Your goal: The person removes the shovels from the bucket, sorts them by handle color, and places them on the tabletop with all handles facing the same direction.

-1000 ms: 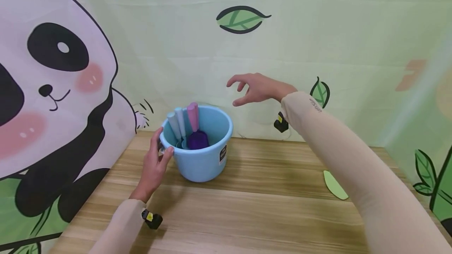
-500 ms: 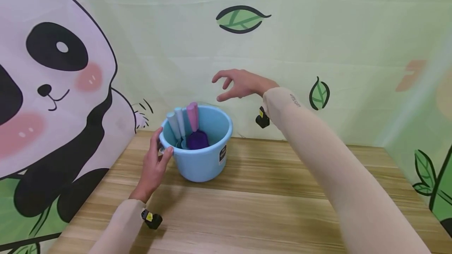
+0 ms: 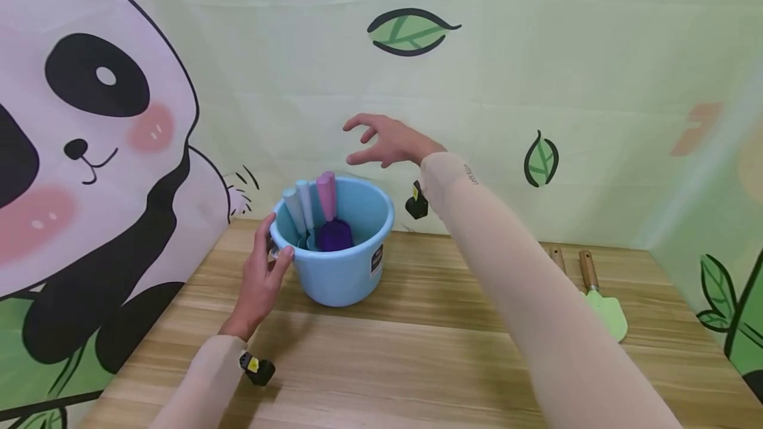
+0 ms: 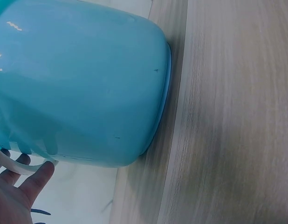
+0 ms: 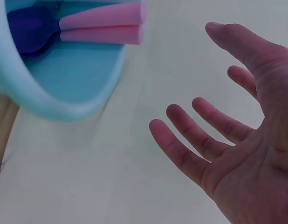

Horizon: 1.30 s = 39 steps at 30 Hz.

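Observation:
A light blue bucket (image 3: 340, 280) stands upright on the wooden table. Its left rim is gripped by my left hand (image 3: 259, 286), thumb on the near side; the left wrist view shows the fingers at a pale handle (image 4: 24, 169) beside the bucket wall. Two purple toy shovels (image 5: 32, 30) with pink handles (image 3: 326, 197) lean inside, next to two tools with light blue handles (image 3: 305, 204), whose heads are mostly hidden. My right hand (image 3: 387, 141) hovers above and right of the bucket, fingers spread and slightly bent, holding nothing.
At the right of the table (image 3: 417, 363), partly behind my right sleeve, lies a green-headed shovel (image 3: 610, 313) with a wooden handle. Another wooden handle (image 3: 557, 257) shows beside it. A printed panda-and-leaf backdrop (image 3: 286, 51) rises behind the table.
My right hand has moved left towards the bucket and slightly up, its fingers still apart. The sleeve's shift uncovers wooden handles at the right. The left hand and bucket have stayed put.

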Motion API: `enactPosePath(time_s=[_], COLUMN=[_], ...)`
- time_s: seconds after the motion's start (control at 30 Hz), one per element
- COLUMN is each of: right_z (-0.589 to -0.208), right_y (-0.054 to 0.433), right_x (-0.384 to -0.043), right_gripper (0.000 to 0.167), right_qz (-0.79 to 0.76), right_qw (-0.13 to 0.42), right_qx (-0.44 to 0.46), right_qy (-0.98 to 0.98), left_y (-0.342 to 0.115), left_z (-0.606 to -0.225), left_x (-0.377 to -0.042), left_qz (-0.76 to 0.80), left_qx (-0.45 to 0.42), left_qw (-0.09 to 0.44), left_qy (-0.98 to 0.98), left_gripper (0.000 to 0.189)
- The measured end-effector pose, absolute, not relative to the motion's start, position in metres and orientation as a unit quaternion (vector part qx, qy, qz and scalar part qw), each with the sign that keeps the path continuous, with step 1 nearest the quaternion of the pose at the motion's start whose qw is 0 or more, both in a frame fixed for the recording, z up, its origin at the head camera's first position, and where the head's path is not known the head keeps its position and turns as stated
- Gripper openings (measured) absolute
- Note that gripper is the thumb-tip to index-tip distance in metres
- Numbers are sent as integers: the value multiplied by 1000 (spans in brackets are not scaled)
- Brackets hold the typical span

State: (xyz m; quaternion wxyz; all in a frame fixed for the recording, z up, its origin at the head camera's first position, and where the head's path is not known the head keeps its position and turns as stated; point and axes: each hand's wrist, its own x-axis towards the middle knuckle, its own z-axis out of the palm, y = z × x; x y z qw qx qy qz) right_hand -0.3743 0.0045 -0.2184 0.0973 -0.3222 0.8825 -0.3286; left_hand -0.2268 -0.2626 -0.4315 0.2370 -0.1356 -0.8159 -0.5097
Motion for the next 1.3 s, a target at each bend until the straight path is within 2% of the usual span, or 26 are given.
enactPosePath(time_s=[0.57,0.73,1.3], right_z=[-253,-260,-273], right_y=[-35,-44,-64], right_x=[-372,-372,-365], right_gripper=[73,66,48], right_qz=[-344,-345,-325], right_qw=[112,115,174], right_qx=[-327,-329,-293], right_qy=[873,871,882], left_y=[-264,-264,-264], left_z=[-434,-433,-434], left_x=[-229,-229,-229], left_qz=[-506,-508,-506], left_qx=[-136,-132,-131], left_qw=[246,244,247], left_qy=[-816,-815,-816], left_gripper=[65,64,64])
